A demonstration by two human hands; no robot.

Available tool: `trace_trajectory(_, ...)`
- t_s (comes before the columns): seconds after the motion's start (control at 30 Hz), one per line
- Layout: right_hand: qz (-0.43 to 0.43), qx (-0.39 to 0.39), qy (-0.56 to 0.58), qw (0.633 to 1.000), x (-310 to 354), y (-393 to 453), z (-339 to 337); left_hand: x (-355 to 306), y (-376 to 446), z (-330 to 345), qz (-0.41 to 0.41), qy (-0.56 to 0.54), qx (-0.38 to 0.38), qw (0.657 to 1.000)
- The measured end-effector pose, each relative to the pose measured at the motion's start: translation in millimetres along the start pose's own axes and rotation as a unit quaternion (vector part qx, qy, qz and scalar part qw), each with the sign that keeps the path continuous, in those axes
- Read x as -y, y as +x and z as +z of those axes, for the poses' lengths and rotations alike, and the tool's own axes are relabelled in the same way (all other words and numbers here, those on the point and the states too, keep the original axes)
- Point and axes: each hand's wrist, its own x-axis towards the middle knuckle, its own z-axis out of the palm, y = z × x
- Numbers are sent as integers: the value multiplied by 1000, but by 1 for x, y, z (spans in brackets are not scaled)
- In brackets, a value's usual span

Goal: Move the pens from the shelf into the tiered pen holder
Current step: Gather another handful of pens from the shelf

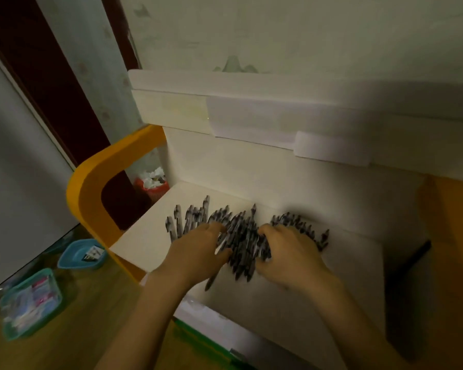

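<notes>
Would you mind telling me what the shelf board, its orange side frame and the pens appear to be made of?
The shelf looks like white laminated board: flat, matte, square-edged. The orange side frame seems to be painted or plastic-coated board, smooth with rounded corners. The pens look like plastic, pale barrels with dark parts, though motion blur leaves that open.

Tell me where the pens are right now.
In the head view, the pens lie heaped on the white shelf, mid-frame, between the left hand and right hand.
</notes>
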Motion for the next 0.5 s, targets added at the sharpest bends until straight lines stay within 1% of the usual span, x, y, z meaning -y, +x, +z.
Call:
trace_trajectory(0.13,24,13,-13,1000,-1,25,13,12,37,19,-17,-27,38,999)
trace_trajectory(0.2,42,7,-10,999,-3,34,18,12,55,30,-30,-51,57,997)
trace_trajectory(0.3,75,-4,0,997,-8,42,25,11,81,48,-65,-39,112,991)
trace_trajectory(0.43,118,-4,15,993,-15,40,33,11,101,66,-97,-30,125,987)
trace_trajectory(0.5,135,0,24,991,-17,38,36,8,104,69,-97,-27,132,986)
